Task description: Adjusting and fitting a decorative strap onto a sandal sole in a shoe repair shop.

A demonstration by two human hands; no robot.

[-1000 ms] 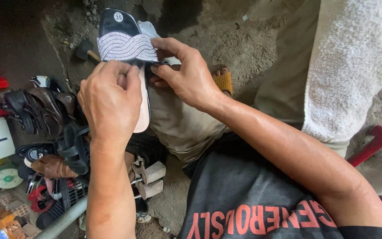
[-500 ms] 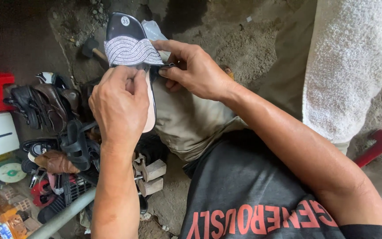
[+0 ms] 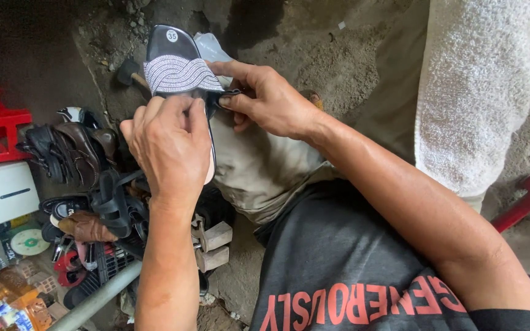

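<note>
The left hand [image 3: 170,147] grips the heel end of the black flat sandal with a silver woven strap [image 3: 179,76], holding it steady over the lap. The right hand [image 3: 271,101] pinches the strap's right edge. Old dark shoes [image 3: 69,150] are piled on the floor, left.

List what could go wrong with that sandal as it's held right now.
The sandal is propped on the knee, gripped only by the left hand and pinched at the strap edge by the right hand; it might slip sideways. If it drops, it would probably land in the pile of shoes or on the dirt beside the hammer.
</note>
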